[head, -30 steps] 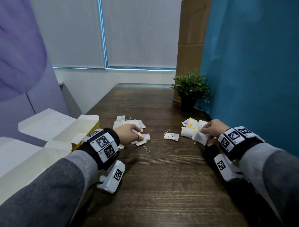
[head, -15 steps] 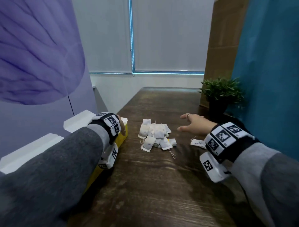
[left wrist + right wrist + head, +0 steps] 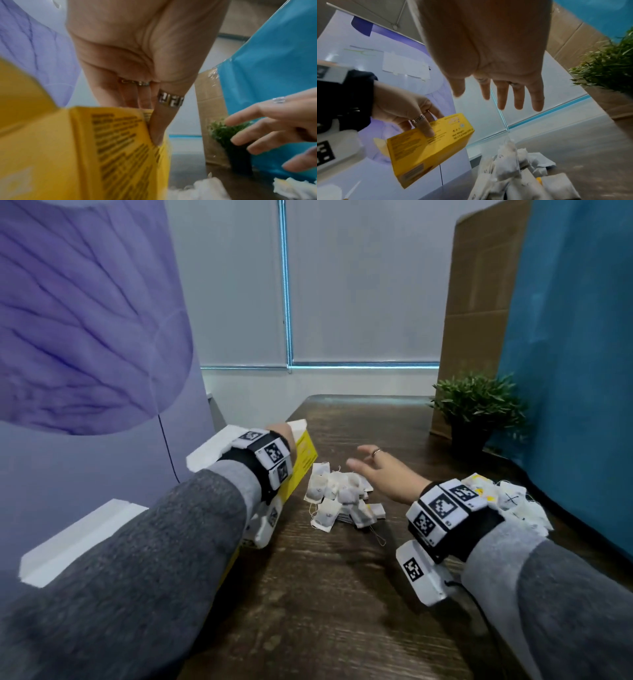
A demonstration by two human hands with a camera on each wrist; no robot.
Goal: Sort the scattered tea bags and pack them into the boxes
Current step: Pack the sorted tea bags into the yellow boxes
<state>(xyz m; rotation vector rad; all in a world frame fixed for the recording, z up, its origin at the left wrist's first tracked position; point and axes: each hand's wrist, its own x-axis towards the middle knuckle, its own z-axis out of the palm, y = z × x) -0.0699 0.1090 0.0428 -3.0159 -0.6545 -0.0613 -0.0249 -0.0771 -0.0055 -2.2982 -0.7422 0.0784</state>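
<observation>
My left hand (image 3: 281,433) grips an open yellow tea box (image 3: 304,457) at the table's left edge. In the right wrist view the yellow tea box (image 3: 428,143) hangs tilted above the table, with the thumb of the left hand (image 3: 412,112) pressed on its printed side. The left wrist view shows that hand's fingers (image 3: 155,129) curled over the box's (image 3: 106,155) top edge. My right hand (image 3: 368,465) hovers open, fingers spread, just over a heap of white tea bags (image 3: 337,498). A second heap with yellow tags (image 3: 507,499) lies behind my right wrist.
A potted plant (image 3: 476,409) stands at the back right against a cardboard sheet (image 3: 479,302) and a blue panel (image 3: 582,371). White box flaps (image 3: 209,451) and another white flap (image 3: 75,539) stick out on the left. The dark wooden table (image 3: 342,611) runs forward.
My left hand left the middle tea bags and took hold of the yellow box. My right hand let go at the right heap and moved left, open, over the middle heap.
</observation>
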